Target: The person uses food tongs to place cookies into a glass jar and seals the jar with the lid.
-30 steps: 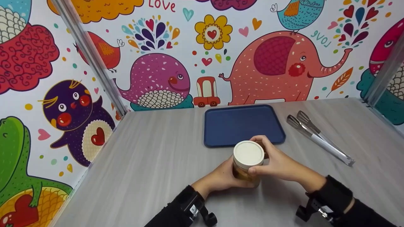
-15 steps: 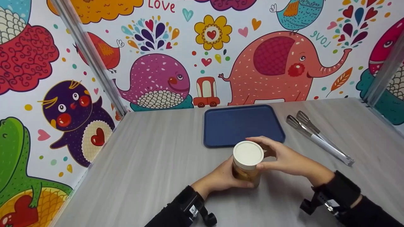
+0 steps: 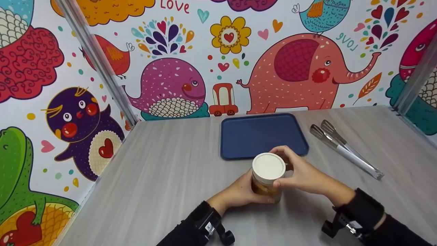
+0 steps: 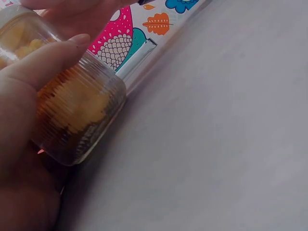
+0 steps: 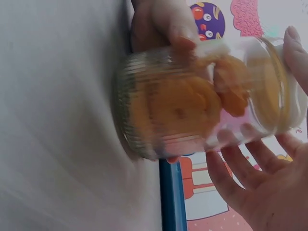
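1. The grey desk (image 3: 164,177) fills the booth, with cartoon animal walls on three sides.
2. A dark blue tray (image 3: 263,135) lies flat toward the back of the desk, just beyond the hands.
3. Metal tongs (image 3: 344,148) lie on the desk to the right of the tray, well apart from the hands.
4. A clear ribbed jar (image 3: 266,186) of orange-yellow pieces stands upright on the desk just in front of the tray's near edge.
5. The left hand (image 3: 239,193) wraps its curled fingers and thumb round the glass body of the jar from the left.
6. The right hand (image 3: 300,172) curls over the top from the right, fingers and thumb gripping the rim of the lid.
7. The white lid (image 3: 268,166) sits on the jar's mouth.
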